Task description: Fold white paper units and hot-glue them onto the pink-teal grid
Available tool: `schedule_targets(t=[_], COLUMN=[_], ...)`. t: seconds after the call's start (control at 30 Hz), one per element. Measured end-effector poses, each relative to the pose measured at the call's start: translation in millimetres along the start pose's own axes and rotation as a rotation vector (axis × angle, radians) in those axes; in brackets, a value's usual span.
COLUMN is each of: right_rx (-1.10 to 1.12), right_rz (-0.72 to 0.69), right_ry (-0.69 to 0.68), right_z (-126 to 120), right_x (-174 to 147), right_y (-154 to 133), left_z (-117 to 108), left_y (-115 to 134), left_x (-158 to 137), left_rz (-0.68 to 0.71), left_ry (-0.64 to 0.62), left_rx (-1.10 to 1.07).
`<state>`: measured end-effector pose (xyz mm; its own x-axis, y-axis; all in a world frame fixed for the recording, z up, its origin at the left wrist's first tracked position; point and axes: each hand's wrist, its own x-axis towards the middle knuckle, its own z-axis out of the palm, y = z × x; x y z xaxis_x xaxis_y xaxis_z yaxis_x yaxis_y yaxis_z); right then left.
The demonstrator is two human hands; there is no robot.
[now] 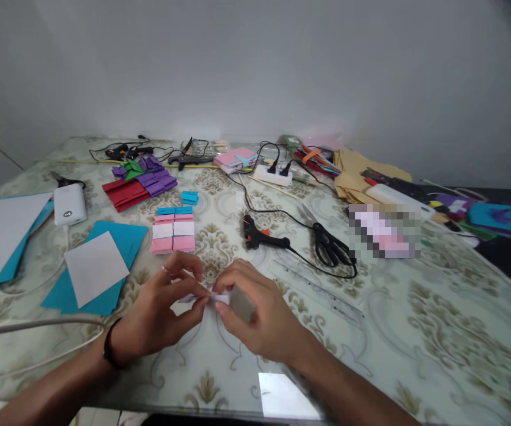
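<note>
Between my two hands is a small folded piece of white paper [223, 297], low over the patterned tablecloth. My left hand [166, 302] pinches its left part with thumb and forefinger. My right hand [255, 307] grips the right part between thumb and fingers. Fingertips cover much of the paper. Just beyond my hands lie folded pink, white and blue paper strips [173, 231] in two columns. A small folded blue paper [189, 197] sits behind them. To the left, a white paper square [96, 269] rests on blue sheets [122, 234].
A black glue gun [264, 235], black scissors [328, 242] and a clear ruler [321, 293] lie on the right. A white power bank [70, 204] is at left. Red and purple folded papers [140, 189] lie farther back. A power strip [273, 175] with plugged cables is near the wall.
</note>
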<state>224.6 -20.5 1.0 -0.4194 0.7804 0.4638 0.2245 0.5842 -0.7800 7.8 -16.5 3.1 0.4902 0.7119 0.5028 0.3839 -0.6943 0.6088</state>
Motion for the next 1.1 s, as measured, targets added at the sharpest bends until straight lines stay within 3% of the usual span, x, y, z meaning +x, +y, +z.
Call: schedule_targets(t=[0.47,0.67,0.87,0.93,1.03,1.1], right_rx=[-0.160,-0.123,0.044,0.131,0.277,0.372], right_rz=[-0.095,-0.095,0.147,0.249,0.364,0.409], right_ry=[0.024,0.004,0.064,0.096,0.078,0.043], right_z=[5,6,-20,-23,-19,-13], right_x=[-1,-1,5,6,5,5], right_y=[8,6,4,6,10,12], left_z=[-1,3,-19,-23,-19,-14], left_y=[3,3,-5,-7,-8,-7], left_x=[3,2,11,11,7,3], left_rz=[-0.060,-0.027,-0.094,-0.151,-0.253,-0.271], left_ry=[-0.048,-0.094,0.011,0.045,-0.054,-0.132], left_rx=[0.000,0.031,0.056,-0.040,-0.258,-0.244])
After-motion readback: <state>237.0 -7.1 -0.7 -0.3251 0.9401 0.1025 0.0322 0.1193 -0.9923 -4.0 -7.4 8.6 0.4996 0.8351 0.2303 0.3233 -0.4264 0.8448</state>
